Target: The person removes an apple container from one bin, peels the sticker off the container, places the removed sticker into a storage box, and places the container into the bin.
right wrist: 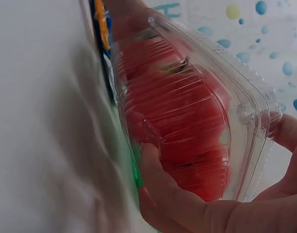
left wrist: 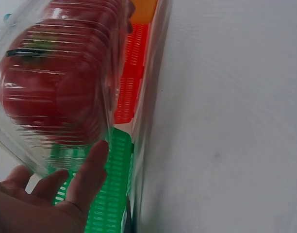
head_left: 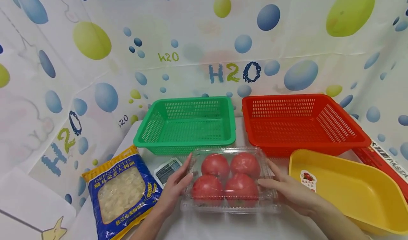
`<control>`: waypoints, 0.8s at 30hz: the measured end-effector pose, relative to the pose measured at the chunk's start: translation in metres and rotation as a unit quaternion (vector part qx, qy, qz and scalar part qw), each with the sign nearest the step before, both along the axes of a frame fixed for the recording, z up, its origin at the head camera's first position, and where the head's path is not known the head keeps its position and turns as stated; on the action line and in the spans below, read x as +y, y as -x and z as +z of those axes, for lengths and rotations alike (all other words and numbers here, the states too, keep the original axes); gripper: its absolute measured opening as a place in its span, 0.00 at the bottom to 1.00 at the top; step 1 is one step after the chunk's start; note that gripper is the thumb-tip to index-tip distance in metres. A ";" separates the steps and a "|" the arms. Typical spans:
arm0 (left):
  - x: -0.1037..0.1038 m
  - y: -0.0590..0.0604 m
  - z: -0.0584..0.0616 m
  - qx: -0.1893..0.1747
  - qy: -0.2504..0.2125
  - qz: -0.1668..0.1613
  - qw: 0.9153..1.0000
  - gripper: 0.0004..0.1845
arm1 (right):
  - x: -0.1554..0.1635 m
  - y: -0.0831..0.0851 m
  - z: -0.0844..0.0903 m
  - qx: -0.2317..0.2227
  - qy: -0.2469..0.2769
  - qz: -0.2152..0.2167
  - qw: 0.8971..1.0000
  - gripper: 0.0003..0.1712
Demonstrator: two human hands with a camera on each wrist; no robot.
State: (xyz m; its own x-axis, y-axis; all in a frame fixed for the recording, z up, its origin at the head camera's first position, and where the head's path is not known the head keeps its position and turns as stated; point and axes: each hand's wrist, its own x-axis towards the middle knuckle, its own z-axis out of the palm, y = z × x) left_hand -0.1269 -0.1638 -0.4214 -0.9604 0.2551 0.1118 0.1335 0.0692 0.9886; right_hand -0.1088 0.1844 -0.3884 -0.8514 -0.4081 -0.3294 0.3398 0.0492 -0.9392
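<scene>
A clear plastic clamshell box (head_left: 231,209) of red tomatoes (head_left: 241,189) is held between both hands in the head view. My left hand (head_left: 174,189) grips its left end, thumb near the top edge. On the opposite end my right hand (head_left: 291,190) holds the box with thumb and fingers spread around its side. From the left wrist, the box appears raised above the white tabletop, fingers (left wrist: 92,167) against its lower edge. The right wrist view shows a thumb and fingertips on the ribbed plastic, tomatoes visible through it.
Behind the box stand a green basket (head_left: 234,137) and a red basket (head_left: 255,140). A yellow bin (head_left: 353,192) is at right, beside a red pasta box (head_left: 390,165). A blue orecchiette bag (head_left: 122,192) and a dark-labelled package (head_left: 167,169) lie left.
</scene>
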 end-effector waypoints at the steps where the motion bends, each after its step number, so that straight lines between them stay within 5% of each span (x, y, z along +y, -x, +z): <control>1: 0.001 -0.001 0.002 -0.003 0.001 0.004 1.000 0.33 | 0.001 -0.001 0.002 0.000 0.006 0.005 1.000 0.55; 9: 0.001 -0.008 0.024 0.008 0.005 0.014 1.000 0.31 | 0.007 -0.004 0.024 0.011 0.019 0.032 0.999 0.51; 18: -0.004 -0.004 0.049 0.032 0.007 0.009 0.999 0.30 | -0.002 -0.002 0.055 -0.001 0.007 0.002 1.000 0.48; 24: -0.007 0.006 0.062 0.032 0.017 0.014 0.999 0.30 | -0.003 0.014 0.063 0.038 0.012 0.013 0.999 0.45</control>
State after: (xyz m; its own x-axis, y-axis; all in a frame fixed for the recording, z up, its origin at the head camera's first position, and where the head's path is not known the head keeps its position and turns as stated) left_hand -0.1325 -0.1708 -0.3597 -0.9584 0.2324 0.1655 0.1942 0.1066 0.9752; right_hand -0.1227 0.1811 -0.3250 -0.8624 -0.4384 -0.2531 0.2657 0.0337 -0.9635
